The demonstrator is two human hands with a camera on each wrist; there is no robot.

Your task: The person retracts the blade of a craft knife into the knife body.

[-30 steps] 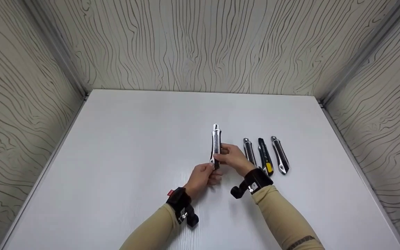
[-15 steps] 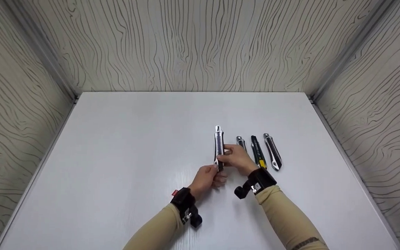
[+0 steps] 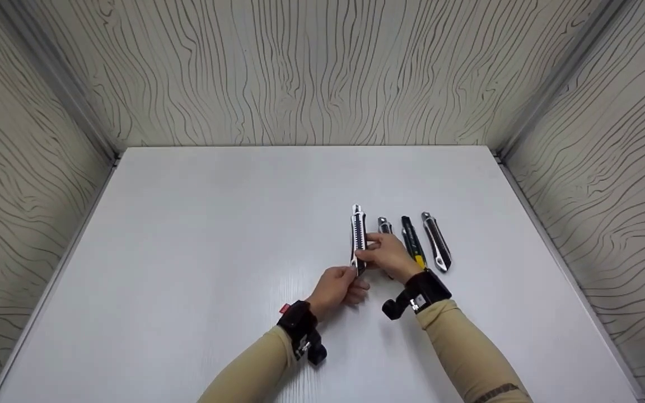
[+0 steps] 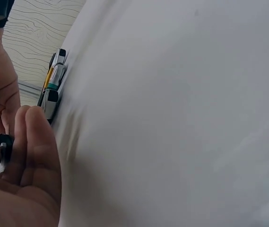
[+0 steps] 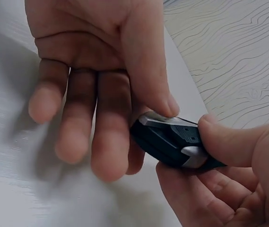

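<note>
Both hands hold a silver-and-black utility knife [image 3: 359, 232], its metal nose pointing away toward the back wall. My left hand [image 3: 333, 288] pinches its near end between thumb and fingers. On its right side, my right hand [image 3: 389, 256] grips the lower body with thumb and index finger. The right wrist view shows the dark end of the knife [image 5: 172, 142] between the two hands, the other right fingers hanging loose. To the right lie a similar silver knife [image 3: 384, 225], partly hidden by my right hand, a black-and-yellow knife [image 3: 412, 238] and another silver knife [image 3: 437, 242].
The white table [image 3: 216, 224] extends all around the hands. Patterned panels stand behind it [image 3: 300, 73] and along both sides. A black strap with a camera is on each wrist.
The held knife has shifted right, closer to the lying knives, with both hands keeping their hold. The head view has also shifted slightly.
</note>
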